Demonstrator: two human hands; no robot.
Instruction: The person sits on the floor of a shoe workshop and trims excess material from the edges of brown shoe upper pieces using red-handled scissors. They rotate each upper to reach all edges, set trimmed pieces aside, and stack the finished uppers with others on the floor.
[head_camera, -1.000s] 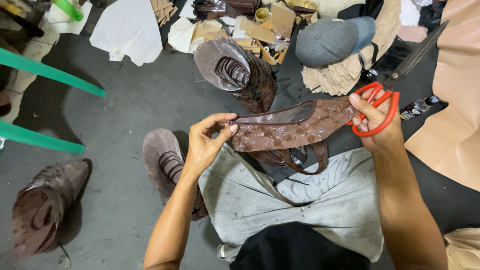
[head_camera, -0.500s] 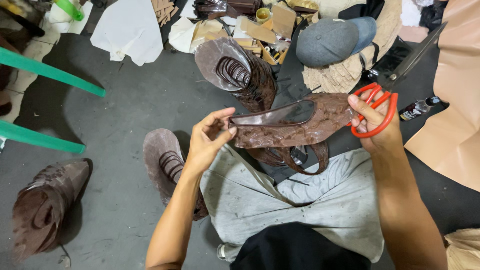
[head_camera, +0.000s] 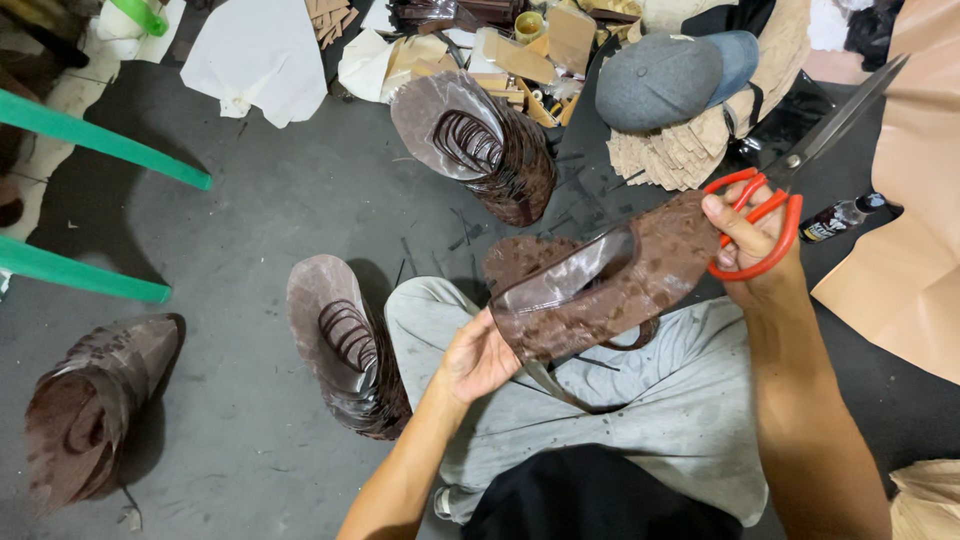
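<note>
Both hands (head_camera: 480, 355) hold leather piece (head_camera: 610, 290) slanting up-right.

landmark: shoe upper piece (head_camera: 600, 290), above the lap | left end: in left hand (head_camera: 480, 355) | right end: in right hand (head_camera: 750, 250), with scissors (head_camera: 790, 190) | behind it: stack of uppers (head_camera: 480, 140) on floor (head_camera: 260, 230) | left: second stack (head_camera: 340, 350) | far left: third stack (head_camera: 90, 400) | behind right: cap (head_camera: 660, 80) on cardboard pile (head_camera: 690, 150)

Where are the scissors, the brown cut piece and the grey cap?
scissors (head_camera: 762, 215): head view, on the red handle loop.
brown cut piece (head_camera: 640, 280): head view, on its broad right half.
grey cap (head_camera: 655, 80): head view, on the crown.
</note>
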